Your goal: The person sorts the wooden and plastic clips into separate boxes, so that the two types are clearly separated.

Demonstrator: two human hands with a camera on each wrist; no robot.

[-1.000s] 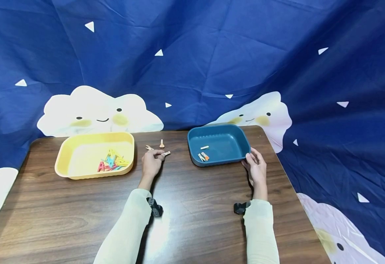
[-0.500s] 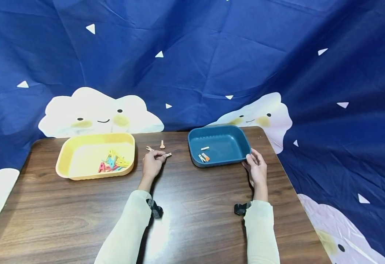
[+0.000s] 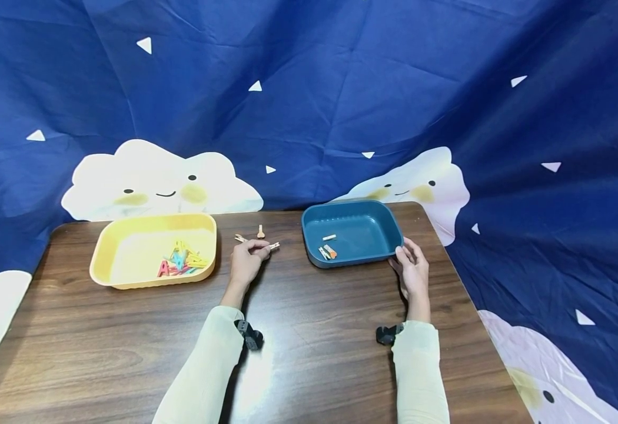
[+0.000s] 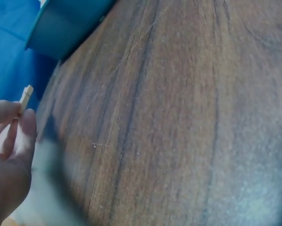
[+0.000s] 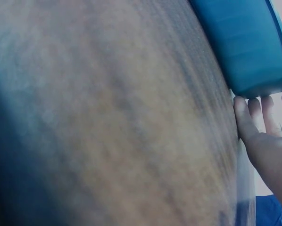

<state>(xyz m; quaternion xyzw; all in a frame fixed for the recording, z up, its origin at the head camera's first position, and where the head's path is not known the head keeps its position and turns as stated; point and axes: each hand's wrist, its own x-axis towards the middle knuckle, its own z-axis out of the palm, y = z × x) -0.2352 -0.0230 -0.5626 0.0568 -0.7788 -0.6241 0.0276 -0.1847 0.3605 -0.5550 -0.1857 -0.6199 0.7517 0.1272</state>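
Between thumb and fingertips, my left hand pinches a small wooden clothespin just above the table, left of the blue bin. In the left wrist view the same clothespin sticks up from the fingertips. Two more wooden clothespins lie behind that hand: a plain one and one with an orange heart-shaped end. My right hand rests its extended fingertips against the near right corner of the blue bin. In the right wrist view, the fingertips touch the bin's outer wall.
Inside the blue bin lie several small clothespins, one with an orange piece. On the left stands a yellow bin with several coloured plastic clothespins. A blue curtain hangs behind the wooden table.
My left hand has shifted very slightly to the right, with the pinched clothespin poking out a little farther. The right hand stays at the blue bin's corner.
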